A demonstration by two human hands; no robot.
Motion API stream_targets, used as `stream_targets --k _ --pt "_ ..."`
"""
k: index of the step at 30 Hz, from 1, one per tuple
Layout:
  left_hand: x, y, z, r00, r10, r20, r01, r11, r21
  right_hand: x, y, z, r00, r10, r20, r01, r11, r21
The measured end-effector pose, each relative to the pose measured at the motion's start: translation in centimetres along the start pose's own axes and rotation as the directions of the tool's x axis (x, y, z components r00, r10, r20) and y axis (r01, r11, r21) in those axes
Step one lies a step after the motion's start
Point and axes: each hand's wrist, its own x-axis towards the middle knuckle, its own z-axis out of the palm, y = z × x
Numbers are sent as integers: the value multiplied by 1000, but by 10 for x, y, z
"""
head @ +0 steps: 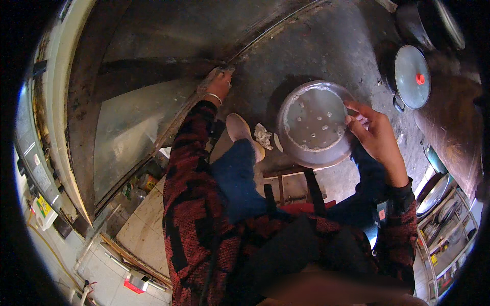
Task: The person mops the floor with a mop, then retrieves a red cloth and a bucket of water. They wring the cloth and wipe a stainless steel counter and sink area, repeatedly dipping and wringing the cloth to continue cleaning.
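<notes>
My right hand [377, 134] pinches the right rim of a round metal basin [286, 147], thumb and fingers on its edge. Cloudy water [312, 114] with patches of foam fills much of the basin. Away to the left, my left hand [221, 85], with a bangle at the wrist, is pressed to the wooden edge of a glazed door or panel [180, 111]. Its fingers are curled around what looks like a wet grey rag [206, 81], partly hidden by the hand. Between the basin and my shoe lie a crumpled whitish scrap [263, 136] and a small pale sliver [278, 142].
A lidded pan [411, 76] with a red knob stands at the right, beside a dark pot [413, 23]. Below my lap is a low stool frame [285, 179]. A rack of dishes [444, 229] stands lower right; bottles and packets [139, 187] lie behind the panel.
</notes>
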Motion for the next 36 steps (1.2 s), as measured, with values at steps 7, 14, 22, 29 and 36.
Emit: stream_targets --k 7,14,22,29,36 --pt "-72 -6 8 969 24 245 -45 996 80 -7 8 -3 999 31 36 -33 998 48" --pt "-228 -40 -80 828 -482 287 559 754 -346 7 -1 32 989 -36 144 -19 930 367" --pt "-384 -26 -179 -38 -996 85 23 -86 -996 62 -197 126 848 -469 246 416 877 239" --pt "-352 -77 -185 -610 -741 282 -437 17 -899 115 -294 186 820 -564 94 542 819 187" --pt "-182 -111 -184 -751 -610 253 -82 -294 -952 138 -307 170 788 -586 187 612 779 -137"
